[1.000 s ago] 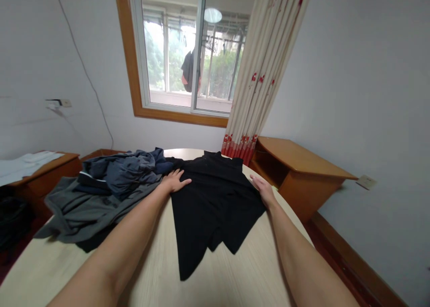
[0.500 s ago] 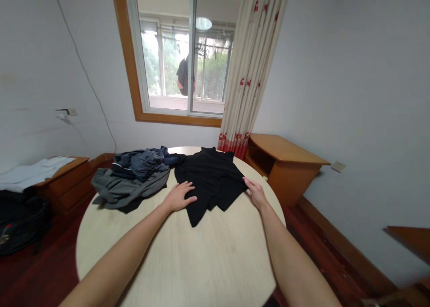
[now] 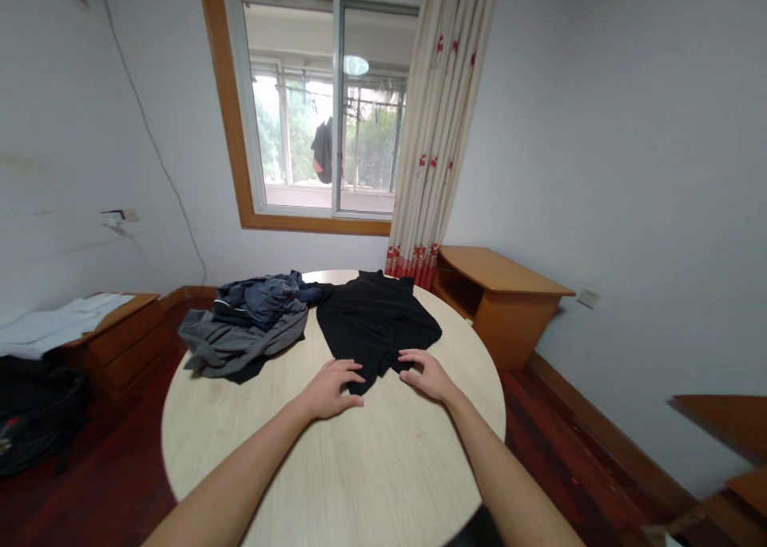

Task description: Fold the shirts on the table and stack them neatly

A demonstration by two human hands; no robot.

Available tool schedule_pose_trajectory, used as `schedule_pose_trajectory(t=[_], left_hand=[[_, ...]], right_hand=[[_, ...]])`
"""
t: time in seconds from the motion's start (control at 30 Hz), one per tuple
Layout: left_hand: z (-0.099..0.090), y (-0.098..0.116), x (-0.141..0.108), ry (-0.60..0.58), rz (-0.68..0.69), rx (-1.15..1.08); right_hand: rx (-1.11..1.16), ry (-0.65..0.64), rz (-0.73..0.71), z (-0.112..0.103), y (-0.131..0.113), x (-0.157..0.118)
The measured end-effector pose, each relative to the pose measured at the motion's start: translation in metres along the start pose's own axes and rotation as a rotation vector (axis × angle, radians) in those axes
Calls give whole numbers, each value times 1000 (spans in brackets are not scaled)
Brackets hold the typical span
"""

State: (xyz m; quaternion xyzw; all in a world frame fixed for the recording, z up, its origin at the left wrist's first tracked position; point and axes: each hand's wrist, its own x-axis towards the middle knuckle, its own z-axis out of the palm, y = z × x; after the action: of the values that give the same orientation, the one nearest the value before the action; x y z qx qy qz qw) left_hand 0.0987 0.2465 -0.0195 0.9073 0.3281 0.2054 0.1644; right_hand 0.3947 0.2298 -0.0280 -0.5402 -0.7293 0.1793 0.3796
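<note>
A black garment [image 3: 379, 315], which looks like a shirt, lies spread with some wrinkles on the round pale table [image 3: 353, 471]. At its near left corner is my left hand [image 3: 329, 389], fingers apart, the fingertips over the cloth. My right hand [image 3: 427, 375] rests by the near right edge with its fingers spread and slightly curved, the tips at the fabric. Neither hand grips the cloth. Left of the garment sits a heap of clothes: a dark blue piece [image 3: 257, 299] on top of a grey one [image 3: 240, 343].
A wooden cabinet [image 3: 503, 299] stands behind the table on the right, beside a patterned curtain [image 3: 440, 132]. To the left are a wooden drawer unit [image 3: 129, 343] bearing white sheets and a black bag [image 3: 41, 411] on the floor.
My right hand has come off the garment's right edge and moved left to its near edge. My left hand has slid nearer me, to the near corner. The view has tilted up slightly.
</note>
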Motion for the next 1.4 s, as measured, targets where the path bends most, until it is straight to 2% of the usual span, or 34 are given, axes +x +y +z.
schedule_pose_trajectory(t=[0.2, 0.33, 0.4, 0.5, 0.6, 0.67, 0.73, 0.8, 0.87, 0.93, 0.97, 1.03, 1.17, 1.2, 1.23, 1.27, 1.3, 1.33, 1.4], left_hand=[[-2, -2, 5, 71, 49, -81], [-7, 0, 3, 143, 22, -159], [-11, 0, 1, 247, -7, -199], [-20, -2, -1, 415, -50, -258], [-30, -4, -4, 526, -136, -316], [-35, -6, -6, 587, -176, -353], [-39, -6, -7, 635, -181, -381], [-45, -6, -9, 647, -196, -393], [-54, -6, -14, 634, -231, -388], [-67, -5, -23, 548, -235, -380], [-75, -4, -29, 462, -219, -379], [-91, -2, -43, 202, -179, -390], [-111, 2, -57, -378, -213, -468], [-112, 4, -54, -481, -234, -497], [-110, 6, -47, -537, -245, -505], [-105, 10, -36, -535, -244, -483], [-97, 14, -24, -486, -229, -438], [-87, 19, -10, -380, -196, -336], [-62, 30, 18, -183, -139, -168]], right_hand=[[-116, 2, -20, 1, -1, 3], [-91, 37, 4, 1, -1, 2], [-15, 148, 70, -2, 4, 2], [161, 449, 209, -7, 19, 4], [371, 710, 308, -17, 37, 5], [471, 803, 325, -27, 46, 4], [517, 832, 326, -42, 52, 1], [527, 795, 319, -60, 55, -4], [504, 700, 302, -82, 54, -12], [456, 567, 277, -106, 51, -23], [432, 492, 272, -118, 49, -29], [401, 298, 304, -142, 45, -41], [282, -296, 433, -177, 30, -51], [217, -400, 423, -178, 23, -48], [138, -449, 388, -174, 15, -42], [55, -441, 335, -164, 5, -35], [-36, -382, 269, -149, -6, -25], [-138, -315, 199, -129, -19, -16], [-272, -227, 88, -79, -42, 3]])
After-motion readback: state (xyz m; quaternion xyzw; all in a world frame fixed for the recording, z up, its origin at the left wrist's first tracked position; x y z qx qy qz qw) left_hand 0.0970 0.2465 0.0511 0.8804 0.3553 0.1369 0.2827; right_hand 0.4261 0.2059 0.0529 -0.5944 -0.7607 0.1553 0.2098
